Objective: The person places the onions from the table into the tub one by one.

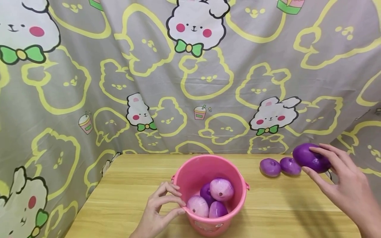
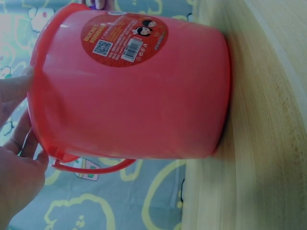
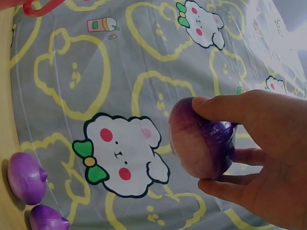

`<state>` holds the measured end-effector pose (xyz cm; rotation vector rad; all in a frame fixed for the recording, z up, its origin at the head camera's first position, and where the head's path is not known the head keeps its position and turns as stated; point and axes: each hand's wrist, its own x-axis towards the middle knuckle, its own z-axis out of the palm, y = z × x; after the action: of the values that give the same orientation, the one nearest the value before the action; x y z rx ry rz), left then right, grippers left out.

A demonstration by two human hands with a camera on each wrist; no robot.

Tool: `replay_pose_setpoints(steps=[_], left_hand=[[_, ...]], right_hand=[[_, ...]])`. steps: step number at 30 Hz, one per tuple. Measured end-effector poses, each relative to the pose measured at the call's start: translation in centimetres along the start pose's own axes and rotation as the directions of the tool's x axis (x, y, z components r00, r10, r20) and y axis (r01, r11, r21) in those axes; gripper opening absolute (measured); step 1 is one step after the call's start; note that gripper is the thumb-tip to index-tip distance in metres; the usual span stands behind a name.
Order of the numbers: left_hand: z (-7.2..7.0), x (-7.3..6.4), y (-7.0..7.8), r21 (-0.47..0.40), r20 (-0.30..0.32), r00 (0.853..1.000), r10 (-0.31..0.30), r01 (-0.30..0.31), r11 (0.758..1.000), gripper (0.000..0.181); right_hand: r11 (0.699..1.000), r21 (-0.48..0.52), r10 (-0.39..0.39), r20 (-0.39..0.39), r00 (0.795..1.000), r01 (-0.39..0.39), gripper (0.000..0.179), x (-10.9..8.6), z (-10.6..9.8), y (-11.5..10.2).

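A pink bucket (image 1: 212,158) stands on the table with several purple onions (image 1: 221,190) inside, some paler than others. My left hand (image 1: 160,205) holds its rim at the near left, thumb and fingertips at the edge. In the left wrist view the bucket's side (image 2: 134,105) bears a red label, and its handle hangs down. My right hand (image 1: 348,178) grips a dark purple onion (image 1: 309,158) above the table's right side; the right wrist view shows this onion (image 3: 196,143) between thumb and fingers. Two more onions, one (image 1: 270,167) beside the other (image 1: 290,166), lie below and left of that hand.
The light wood table (image 1: 125,191) ends at the back against a grey curtain (image 1: 166,82) with rabbit prints and yellow outlines. More curtain hangs along the left side. The bucket's handle joints stick out at both sides of its rim.
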<state>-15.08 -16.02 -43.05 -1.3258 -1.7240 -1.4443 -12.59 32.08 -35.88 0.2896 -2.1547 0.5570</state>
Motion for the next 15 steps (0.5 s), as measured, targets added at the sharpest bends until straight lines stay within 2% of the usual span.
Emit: replay_pose_setpoints(steps=[15], left_hand=[[0.0,0.1,0.1,0.000,-0.003,1.000,-0.002,0.002,1.000,0.021]], right_hand=[[1.000,0.006,0.007,0.014,1.000,-0.007,0.066,0.3,0.4,-1.1]])
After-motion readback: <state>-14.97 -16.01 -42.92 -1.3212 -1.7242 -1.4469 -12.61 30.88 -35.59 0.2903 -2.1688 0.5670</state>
